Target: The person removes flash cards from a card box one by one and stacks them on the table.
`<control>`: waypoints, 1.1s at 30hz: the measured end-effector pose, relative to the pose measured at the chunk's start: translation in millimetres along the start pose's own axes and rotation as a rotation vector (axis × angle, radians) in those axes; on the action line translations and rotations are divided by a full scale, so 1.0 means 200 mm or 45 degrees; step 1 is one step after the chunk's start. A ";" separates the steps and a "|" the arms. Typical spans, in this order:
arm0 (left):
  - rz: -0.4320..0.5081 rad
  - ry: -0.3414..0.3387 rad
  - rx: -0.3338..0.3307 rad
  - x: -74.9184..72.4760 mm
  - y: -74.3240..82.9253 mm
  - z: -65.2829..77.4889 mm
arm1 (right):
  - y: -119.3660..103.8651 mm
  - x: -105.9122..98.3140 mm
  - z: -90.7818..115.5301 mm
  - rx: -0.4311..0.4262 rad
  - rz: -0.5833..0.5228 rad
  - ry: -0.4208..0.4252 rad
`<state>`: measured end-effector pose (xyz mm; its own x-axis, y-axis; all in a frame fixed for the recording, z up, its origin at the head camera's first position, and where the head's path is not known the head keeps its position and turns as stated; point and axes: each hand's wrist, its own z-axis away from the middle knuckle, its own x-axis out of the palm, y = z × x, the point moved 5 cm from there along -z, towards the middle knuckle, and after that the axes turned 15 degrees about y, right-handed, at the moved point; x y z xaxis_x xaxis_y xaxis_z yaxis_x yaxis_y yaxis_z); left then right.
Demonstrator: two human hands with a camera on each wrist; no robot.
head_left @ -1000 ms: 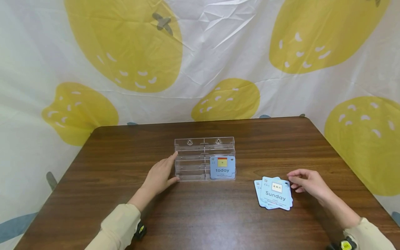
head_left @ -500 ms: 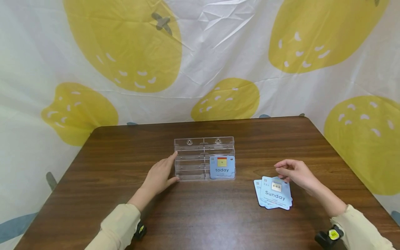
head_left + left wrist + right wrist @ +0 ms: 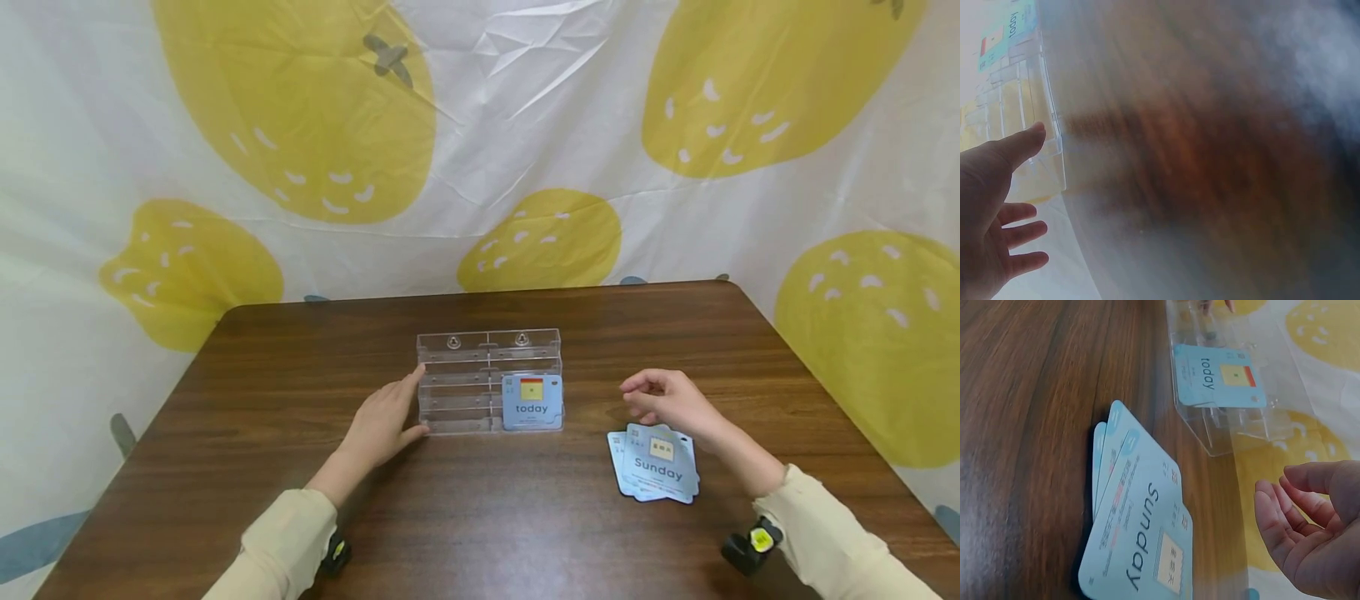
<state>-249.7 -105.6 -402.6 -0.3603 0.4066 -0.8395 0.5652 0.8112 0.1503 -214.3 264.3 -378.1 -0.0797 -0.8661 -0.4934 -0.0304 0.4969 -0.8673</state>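
My left hand (image 3: 381, 419) rests against the left side of a clear plastic tiered card rack (image 3: 454, 380), thumb near its lower front corner. In the left wrist view its thumb (image 3: 1025, 144) lies along the rack's edge and the fingers are spread. A light blue "today" card (image 3: 532, 402) stands in the front right slot. To the right, a fanned stack of blue cards lies on the table, a "Sunday" card (image 3: 659, 463) on top. My right hand (image 3: 673, 403) hovers behind the stack, fingers loosely bent and holding nothing; in the right wrist view thumb and fingertips stand apart.
The brown wooden table (image 3: 480, 525) carries the rack and the cards. Behind it hangs a white cloth (image 3: 517, 150) printed with yellow fruit. A black device with a yellow patch (image 3: 752, 546) is worn on the right wrist.
My right hand has moved left and away from me, from the right edge of the card stack to behind it. The left hand, the rack and the cards have stayed put.
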 end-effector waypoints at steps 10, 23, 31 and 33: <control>-0.008 0.005 0.010 0.00 0.00 0.00 | -0.05 0.08 -0.02 -0.009 -0.016 -0.028; -0.011 0.018 0.020 0.01 0.00 0.00 | -0.11 0.24 -0.06 -0.088 -0.067 -0.038; 0.000 0.034 0.025 0.00 0.00 0.00 | -0.13 0.30 -0.08 -0.117 -0.037 0.001; 0.003 0.024 0.017 0.00 0.00 0.00 | -0.14 0.31 -0.08 -0.120 -0.026 0.004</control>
<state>-249.2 -105.5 -403.6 -0.3728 0.4164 -0.8292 0.5761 0.8044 0.1450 -234.9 198.3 -383.4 -0.0811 -0.8759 -0.4755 -0.1258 0.4823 -0.8669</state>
